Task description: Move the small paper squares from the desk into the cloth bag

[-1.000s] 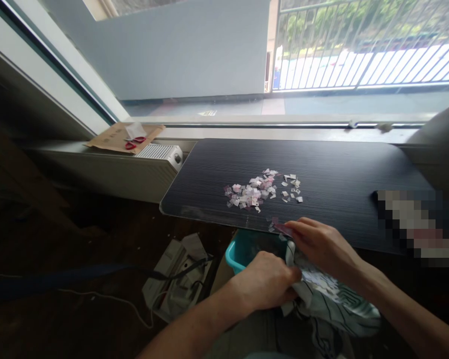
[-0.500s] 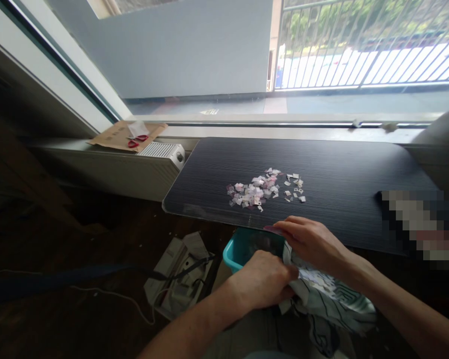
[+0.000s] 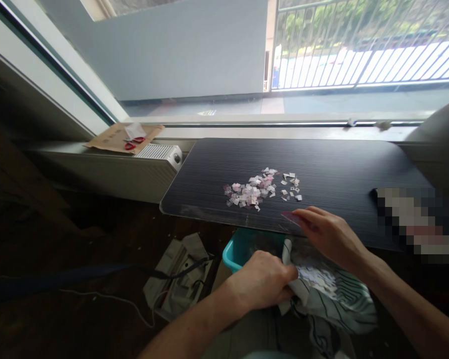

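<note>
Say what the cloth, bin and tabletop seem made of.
Cloth: likely soft fabric, matte, judging by its loose folds. Bin: probably smooth plastic, given its even turquoise colour and rounded rim. Tabletop: wood or wood-look laminate, slight sheen, fine grain lines.

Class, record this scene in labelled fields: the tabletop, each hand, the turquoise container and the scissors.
Tabletop: dark; a pile of pinkish and white scraps, a smaller cluster to its right
Left hand: gripping striped cloth, whitish pieces lying in it
Right hand: pinching a thin pinkish piece
Turquoise container: by the near edge; contents unclear
Scissors: red-handled, on a brown sheet, far left
</note>
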A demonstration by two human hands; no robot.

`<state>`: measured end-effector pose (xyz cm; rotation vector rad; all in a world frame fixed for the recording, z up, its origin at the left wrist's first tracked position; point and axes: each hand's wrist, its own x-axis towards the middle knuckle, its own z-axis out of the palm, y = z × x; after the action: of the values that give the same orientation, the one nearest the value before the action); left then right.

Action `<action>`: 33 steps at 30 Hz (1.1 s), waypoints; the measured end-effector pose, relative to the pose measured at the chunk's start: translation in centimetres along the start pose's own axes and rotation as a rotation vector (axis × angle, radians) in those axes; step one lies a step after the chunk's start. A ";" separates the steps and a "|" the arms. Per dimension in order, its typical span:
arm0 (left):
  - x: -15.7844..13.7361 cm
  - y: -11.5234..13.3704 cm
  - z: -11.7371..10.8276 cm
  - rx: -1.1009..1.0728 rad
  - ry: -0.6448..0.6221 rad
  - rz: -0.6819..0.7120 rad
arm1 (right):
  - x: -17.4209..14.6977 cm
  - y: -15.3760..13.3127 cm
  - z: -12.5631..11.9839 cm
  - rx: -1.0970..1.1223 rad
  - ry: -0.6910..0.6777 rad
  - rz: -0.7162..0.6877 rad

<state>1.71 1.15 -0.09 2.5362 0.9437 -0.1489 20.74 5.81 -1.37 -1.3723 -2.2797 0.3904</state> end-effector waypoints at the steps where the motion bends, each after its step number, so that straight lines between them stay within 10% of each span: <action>1: -0.1 0.0 0.0 0.000 -0.002 -0.007 | 0.4 -0.1 0.3 -0.020 0.019 0.000; 7: -1.6 -0.9 0.1 -0.014 -0.026 -0.089 | 1.2 -2.2 0.8 0.115 -0.198 -0.185; 14: -3.0 -1.9 0.3 -0.087 -0.020 -0.199 | 2.6 4.8 -1.9 -0.093 0.192 0.119; 33: -2.6 -2.5 0.6 -0.233 -0.102 -0.256 | 5.6 7.0 -3.2 -0.150 0.055 0.085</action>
<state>-1.89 1.01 -0.84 2.1698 1.1685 -0.2280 25.43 14.02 -0.60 -1.5374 -2.2503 0.2096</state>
